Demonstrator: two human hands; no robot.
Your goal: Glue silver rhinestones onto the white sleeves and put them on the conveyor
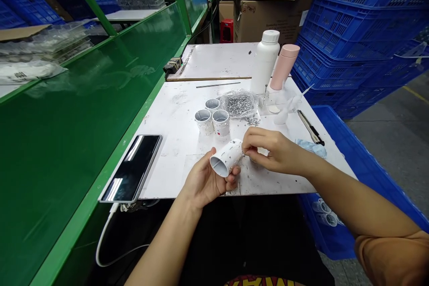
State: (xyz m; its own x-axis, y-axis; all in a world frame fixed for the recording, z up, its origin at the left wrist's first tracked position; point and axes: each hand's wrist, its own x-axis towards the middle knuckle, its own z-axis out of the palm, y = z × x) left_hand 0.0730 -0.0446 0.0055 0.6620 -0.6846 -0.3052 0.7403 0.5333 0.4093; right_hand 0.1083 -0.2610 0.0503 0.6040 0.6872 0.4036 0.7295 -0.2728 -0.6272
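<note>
My left hand (210, 178) is wrapped round a white plastic tube (230, 155) dotted with small holes, its open end tilted toward me. At the tube's far end, my right hand (264, 147) has thumb and fingertips pinched together; whatever is between them is too small to make out. Behind the hands stand three similar white tubes (220, 123) upright in a cluster. Next to them lies a clear plastic bag (239, 103) full of tiny metal parts, with several loose parts (252, 121) spilled in front of it.
A phone (132, 169) on a cable lies at the left edge. A white bottle (266, 60), a pink flask (284, 68), a small glue bottle (283, 116) and a box cutter (311, 128) are on the right. Blue crates (351, 31) and a bin holding tubes (325, 214) flank the table.
</note>
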